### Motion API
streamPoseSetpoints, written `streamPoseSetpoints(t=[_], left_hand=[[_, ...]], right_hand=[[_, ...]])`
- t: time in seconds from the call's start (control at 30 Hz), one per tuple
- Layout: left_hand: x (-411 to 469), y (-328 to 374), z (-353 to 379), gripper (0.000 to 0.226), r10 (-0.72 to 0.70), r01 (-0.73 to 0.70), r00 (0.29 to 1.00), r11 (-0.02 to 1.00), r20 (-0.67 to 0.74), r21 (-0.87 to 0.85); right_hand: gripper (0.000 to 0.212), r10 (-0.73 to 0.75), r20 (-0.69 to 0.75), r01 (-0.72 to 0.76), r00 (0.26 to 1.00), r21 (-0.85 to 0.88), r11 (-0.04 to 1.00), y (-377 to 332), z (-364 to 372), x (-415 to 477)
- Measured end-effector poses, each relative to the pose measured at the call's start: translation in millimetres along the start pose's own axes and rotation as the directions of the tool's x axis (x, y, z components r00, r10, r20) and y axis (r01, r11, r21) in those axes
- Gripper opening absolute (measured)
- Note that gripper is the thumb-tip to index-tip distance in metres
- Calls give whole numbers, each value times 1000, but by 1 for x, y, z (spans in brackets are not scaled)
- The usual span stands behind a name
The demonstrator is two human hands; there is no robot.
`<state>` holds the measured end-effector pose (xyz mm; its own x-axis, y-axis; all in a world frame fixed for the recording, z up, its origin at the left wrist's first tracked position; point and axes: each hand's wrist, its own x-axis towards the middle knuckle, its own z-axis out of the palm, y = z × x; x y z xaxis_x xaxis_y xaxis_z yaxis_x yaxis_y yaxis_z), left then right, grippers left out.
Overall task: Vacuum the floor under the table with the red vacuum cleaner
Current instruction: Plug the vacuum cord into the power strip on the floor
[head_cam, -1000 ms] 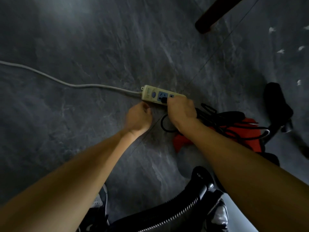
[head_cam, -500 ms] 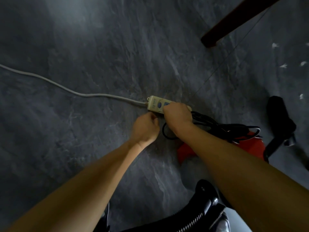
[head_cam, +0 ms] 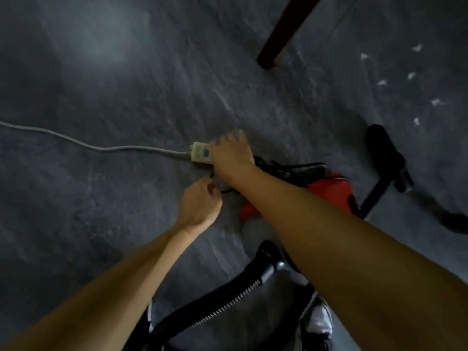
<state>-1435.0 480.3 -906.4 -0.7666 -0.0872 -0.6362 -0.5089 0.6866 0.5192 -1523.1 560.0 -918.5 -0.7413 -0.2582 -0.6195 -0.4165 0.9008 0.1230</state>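
The red vacuum cleaner (head_cam: pixel 329 190) lies on the dark floor under my right forearm, its black cord (head_cam: pixel 283 168) bundled on top. A cream power strip (head_cam: pixel 200 153) lies just left of it. My right hand (head_cam: pixel 231 157) lies over the strip's right end, fingers curled round its far edge, and hides any plug there. Nearer to me, my left hand (head_cam: pixel 200 203) pinches a loop of the black cord below the strip. The ribbed black hose (head_cam: pixel 228 297) curves across the bottom of the view.
The strip's grey cable (head_cam: pixel 88 145) runs off to the left edge. A dark wooden table leg (head_cam: pixel 281 34) stands at the top right. White scraps (head_cam: pixel 382 82) dot the floor beyond it. The black wand and nozzle (head_cam: pixel 385 150) lie at the right.
My right hand has slid further over the power strip and spread across it. My left hand has drawn back toward me, holding the cord. The view has dropped closer to the floor.
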Motion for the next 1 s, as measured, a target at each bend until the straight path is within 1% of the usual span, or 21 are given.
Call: streamPoseSetpoints(t=[0.07,0.1,0.13,0.17,0.2,0.23,0.27,0.3,0.33,0.4,0.47,0.53,0.6,0.63,0.7,0.77,0.87,0.93,1.0], left_hand=[[-28,27,4,20,31,-32,999,996,-24,-87],[-42,42,6,19,58,-64,997,990,-55,-128],[-54,58,10,19,105,-119,990,983,-98,-141],[-64,75,15,20,171,-190,975,973,-141,-131],[-75,93,21,22,243,-265,955,957,-172,-116],[-85,112,27,24,316,-338,930,936,-188,-100],[-94,131,33,26,389,-409,901,910,-192,-74],[-102,149,40,26,464,-477,868,878,-179,-37],[-107,166,48,26,530,-536,835,844,-150,5],[-116,192,68,26,631,-626,775,773,-25,101],[-120,209,93,32,667,-687,725,690,168,227],[-121,217,117,38,624,-719,694,571,359,397],[-121,220,140,41,575,-731,675,437,462,524],[-120,221,150,40,563,-726,675,392,476,565],[-117,223,168,41,542,-699,692,338,477,630],[-112,226,188,48,492,-662,717,259,494,703],[-101,224,210,63,349,-587,781,129,517,800],[-92,219,217,65,289,-527,826,89,484,845],[-88,212,223,64,274,-493,844,57,461,868]], right_hand=[[39,-7,-136,25,991,132,991,22,-10,-35],[38,41,-195,4,980,225,974,38,-13,-55],[37,135,-251,-42,959,344,938,57,-15,-74],[34,270,-306,-97,913,478,873,78,-13,-94],[31,423,-355,-146,834,596,790,101,-8,-114],[30,571,-376,-194,729,687,700,125,0,-135],[30,692,-353,-244,630,756,607,147,10,-154],[32,781,-297,-294,549,807,513,164,21,-173],[34,843,-217,-339,493,844,415,179,34,-191],[31,910,1,-441,414,875,200,198,65,-222],[28,909,201,-535,365,845,28,206,105,-252],[25,867,365,-615,339,784,-90,202,149,-276],[26,803,491,-660,338,732,-170,192,192,-289],[30,770,530,-662,355,724,-193,187,209,-290],[41,709,582,-646,397,727,-235,180,235,-283],[50,662,614,-625,430,732,-273,179,252,-270],[53,615,639,-612,463,732,-300,180,269,-251],[57,582,654,-611,484,728,-310,179,281,-241],[56,564,671,-613,481,717,-331,175,292,-234]])
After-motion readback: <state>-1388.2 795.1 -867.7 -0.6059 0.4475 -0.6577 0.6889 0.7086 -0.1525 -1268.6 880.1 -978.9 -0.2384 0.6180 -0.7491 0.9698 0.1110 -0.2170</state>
